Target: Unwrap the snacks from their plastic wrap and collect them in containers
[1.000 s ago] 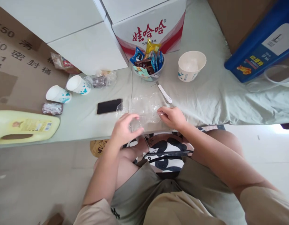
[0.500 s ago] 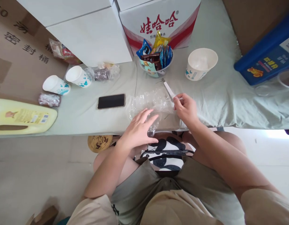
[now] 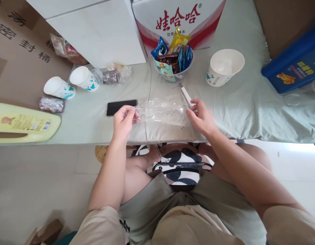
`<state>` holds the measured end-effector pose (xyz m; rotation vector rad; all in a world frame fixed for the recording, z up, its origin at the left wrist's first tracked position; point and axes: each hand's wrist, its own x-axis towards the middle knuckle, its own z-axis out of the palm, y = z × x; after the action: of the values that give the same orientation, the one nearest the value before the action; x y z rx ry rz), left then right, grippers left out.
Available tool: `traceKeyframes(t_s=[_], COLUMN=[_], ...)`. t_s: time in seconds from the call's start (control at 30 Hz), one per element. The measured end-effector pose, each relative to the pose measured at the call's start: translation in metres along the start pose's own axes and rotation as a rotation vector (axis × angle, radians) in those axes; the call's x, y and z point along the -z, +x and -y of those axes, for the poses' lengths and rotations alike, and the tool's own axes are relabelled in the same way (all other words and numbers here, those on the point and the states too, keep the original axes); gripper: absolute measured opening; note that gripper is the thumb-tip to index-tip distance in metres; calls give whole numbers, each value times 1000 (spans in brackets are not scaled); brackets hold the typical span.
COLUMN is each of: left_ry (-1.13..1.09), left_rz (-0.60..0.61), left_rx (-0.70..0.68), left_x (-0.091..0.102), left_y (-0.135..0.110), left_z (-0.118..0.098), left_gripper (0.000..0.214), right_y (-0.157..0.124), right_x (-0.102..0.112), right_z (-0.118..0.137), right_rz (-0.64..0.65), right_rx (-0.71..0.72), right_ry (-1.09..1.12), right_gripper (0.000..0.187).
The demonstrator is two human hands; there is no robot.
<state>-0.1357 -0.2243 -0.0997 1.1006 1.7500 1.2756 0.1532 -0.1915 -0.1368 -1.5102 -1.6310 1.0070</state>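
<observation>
My left hand (image 3: 124, 120) is closed, thumb and fingertips pinching the left end of a crinkled clear plastic bag (image 3: 162, 110), which lies stretched flat on the cloth. At the bag's right end is my right hand (image 3: 202, 117), thumb and forefinger apart, the thumb touching the plastic. Just beyond these fingers lies a small knife with a white handle (image 3: 186, 94), its tip pointing away from me; the forefinger covers its near end. A black phone (image 3: 119, 107) lies partly behind my left hand.
Behind the bag stands a clear bowl (image 3: 174, 77) of wrapped snacks, with a large paper cup (image 3: 218, 79) to its right. Two smaller paper cups (image 3: 59, 89), wrapped food (image 3: 52, 104) and a yellow jug (image 3: 32, 126) are on the left. A blue container (image 3: 291, 66) leans at right.
My left hand has moved left from over the bag's middle and closed on its left end, spreading it out. My right fingers have loosened around the knife, which stays in place.
</observation>
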Motion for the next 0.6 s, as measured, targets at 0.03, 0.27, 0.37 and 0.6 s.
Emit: traceKeyframes(t_s=[0.03, 0.27, 0.37, 0.6], left_ry=[-9, 81, 151, 180], left_rz=[-22, -18, 26, 123], left_rx=[38, 74, 56, 48], left_x=[0, -4, -4, -11], left_y=[3, 7, 5, 4], left_z=[1, 2, 3, 12], left_gripper=[9, 6, 7, 14], right_y=[0, -3, -2, 0], right_x=[-1, -6, -6, -2], right_z=[-1, -4, -4, -3], right_rz=[56, -27, -207, -208], right_rx=[31, 190, 192, -8], right_ry=[-31, -32, 110, 280], right_gripper=[28, 20, 21, 20])
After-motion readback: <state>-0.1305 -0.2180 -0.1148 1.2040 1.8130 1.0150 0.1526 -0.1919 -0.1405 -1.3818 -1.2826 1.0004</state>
